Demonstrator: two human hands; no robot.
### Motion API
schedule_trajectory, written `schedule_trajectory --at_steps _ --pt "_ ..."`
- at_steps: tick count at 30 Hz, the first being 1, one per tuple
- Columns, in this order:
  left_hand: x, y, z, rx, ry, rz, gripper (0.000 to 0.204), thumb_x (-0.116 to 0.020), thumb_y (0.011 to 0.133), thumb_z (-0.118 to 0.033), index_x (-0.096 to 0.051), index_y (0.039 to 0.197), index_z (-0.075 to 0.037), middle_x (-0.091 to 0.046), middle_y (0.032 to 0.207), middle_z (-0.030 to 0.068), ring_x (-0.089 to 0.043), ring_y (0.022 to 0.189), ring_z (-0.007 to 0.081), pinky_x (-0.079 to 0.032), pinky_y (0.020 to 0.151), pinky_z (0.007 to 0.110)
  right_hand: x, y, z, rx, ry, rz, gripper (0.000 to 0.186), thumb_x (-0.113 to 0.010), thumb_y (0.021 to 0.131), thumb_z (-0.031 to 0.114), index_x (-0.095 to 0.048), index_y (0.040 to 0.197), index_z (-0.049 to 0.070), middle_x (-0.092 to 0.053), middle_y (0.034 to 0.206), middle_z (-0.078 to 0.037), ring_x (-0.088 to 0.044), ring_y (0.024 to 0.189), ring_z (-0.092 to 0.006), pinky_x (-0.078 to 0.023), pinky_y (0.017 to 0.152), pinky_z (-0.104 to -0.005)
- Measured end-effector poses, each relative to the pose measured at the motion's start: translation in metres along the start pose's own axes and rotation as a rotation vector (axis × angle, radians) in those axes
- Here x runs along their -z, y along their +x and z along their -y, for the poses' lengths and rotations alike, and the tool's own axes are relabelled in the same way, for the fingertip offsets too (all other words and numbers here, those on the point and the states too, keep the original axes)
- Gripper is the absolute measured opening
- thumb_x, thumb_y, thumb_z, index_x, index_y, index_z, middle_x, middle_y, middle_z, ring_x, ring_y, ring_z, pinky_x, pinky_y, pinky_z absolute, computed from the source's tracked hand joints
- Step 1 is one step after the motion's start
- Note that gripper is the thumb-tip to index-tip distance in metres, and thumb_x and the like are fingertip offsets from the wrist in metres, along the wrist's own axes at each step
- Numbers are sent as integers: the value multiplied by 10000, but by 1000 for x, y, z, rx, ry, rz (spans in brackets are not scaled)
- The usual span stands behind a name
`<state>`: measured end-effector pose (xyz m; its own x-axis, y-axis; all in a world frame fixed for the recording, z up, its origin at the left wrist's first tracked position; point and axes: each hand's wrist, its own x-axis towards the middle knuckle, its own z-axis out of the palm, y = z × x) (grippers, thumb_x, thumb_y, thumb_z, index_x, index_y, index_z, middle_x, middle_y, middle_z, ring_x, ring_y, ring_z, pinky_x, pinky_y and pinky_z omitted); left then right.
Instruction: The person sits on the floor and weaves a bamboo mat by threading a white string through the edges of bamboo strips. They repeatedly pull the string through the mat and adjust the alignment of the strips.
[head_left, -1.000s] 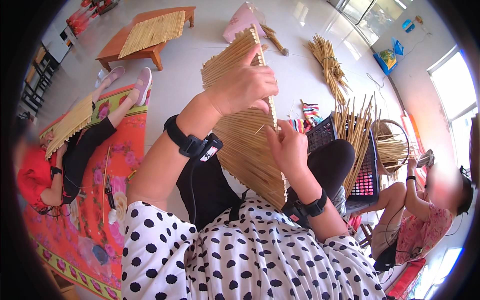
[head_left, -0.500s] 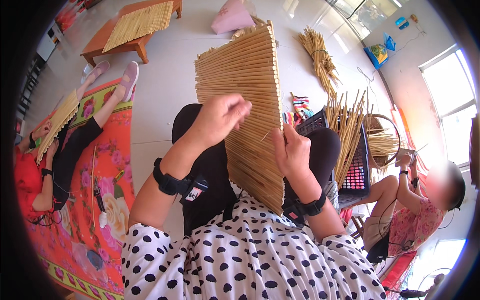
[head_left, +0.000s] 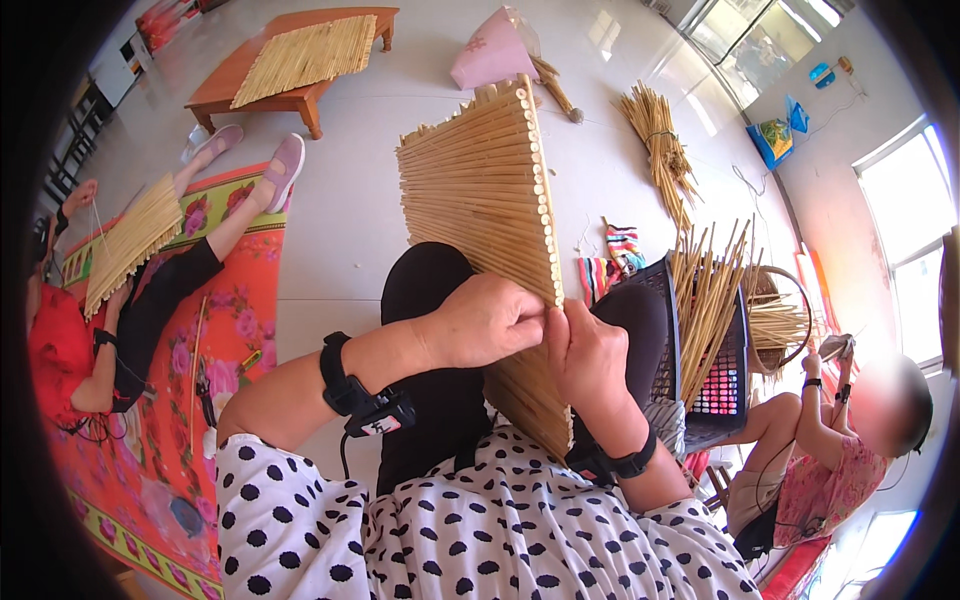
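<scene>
A panel of pale yellow plant stalks (head_left: 480,185), laid side by side, stands tilted on my lap between my knees. Its right edge shows a row of round cut ends. My left hand (head_left: 488,322) lies across the panel with its fingers pinched together at that edge; what they pinch is too small to make out. Close against it, my right hand (head_left: 592,358) grips the same edge, thumb up and fingers curled. The fingertips of both hands nearly meet. The panel's lower part is partly hidden behind my hands.
On my right stands a black plastic crate (head_left: 720,350) full of long stalks, beside a wicker basket (head_left: 775,320). A stalk bundle (head_left: 660,145) lies on the floor. At left, a person (head_left: 75,350) holds another panel; a low wooden table (head_left: 220,90) stands behind. Another person (head_left: 800,460) sits at right.
My left hand has come down and right from above the panel to its edge, meeting my right hand, whose fingers have closed there. The person at left has raised a hand, drawing a thread.
</scene>
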<state>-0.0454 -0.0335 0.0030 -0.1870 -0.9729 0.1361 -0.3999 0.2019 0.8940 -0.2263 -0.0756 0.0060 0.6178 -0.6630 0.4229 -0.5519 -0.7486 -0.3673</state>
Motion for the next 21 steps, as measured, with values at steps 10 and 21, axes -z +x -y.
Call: schedule_trajectory --at_steps 10,21 --pt "9 -45 -6 -33 -72 160 257 -634 833 -168 -550 653 -4 -516 574 172 -521 510 353 -432 518 401 -5 0 3 -17 -152 -24 241 -607 959 199 -541 770 64 -586 572 -123 -600 483 -320 -468 453 -422" --pt "29 -40 8 81 4 -171 331 -631 969 -245 -575 762 7 -516 577 139 -466 504 234 -425 537 334 -8 3 -14 23 -136 -15 241 -578 983 210 -551 801 53 -576 560 -108 -586 477 -326 -454 461 -428"
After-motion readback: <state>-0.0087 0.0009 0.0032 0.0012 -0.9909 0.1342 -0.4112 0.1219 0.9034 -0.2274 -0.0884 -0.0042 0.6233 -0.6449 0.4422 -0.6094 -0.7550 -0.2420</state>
